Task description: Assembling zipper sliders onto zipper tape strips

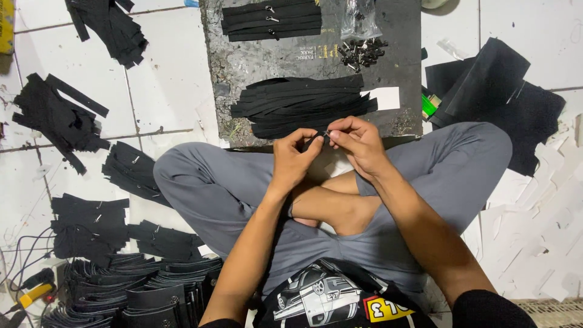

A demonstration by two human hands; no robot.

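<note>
White tiled floor, person sat cross-legged on it. Just short of the dark work mat (388, 36), the left hand (291, 159) and right hand (358, 144) pinched a black strip (318, 142) and small metal slider (327, 133) between fingertips. Looked like mid-threading; next needs steady alignment. Beyond, on the mat: strip pile (303, 104), then loose sliders (362, 52).

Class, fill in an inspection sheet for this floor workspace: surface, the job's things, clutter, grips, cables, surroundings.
Surface: dark mat on white tiled floor.
Job's things: small black strip with metal piece, pinched by both hands.
Clutter: black strip pile on mat; metal parts; strip heaps left; white scraps right.
Grips: left hand and right hand both closed on the strip.
Cables: black wires, bottom left.
Surroundings: green lighter; black sheets.
</note>
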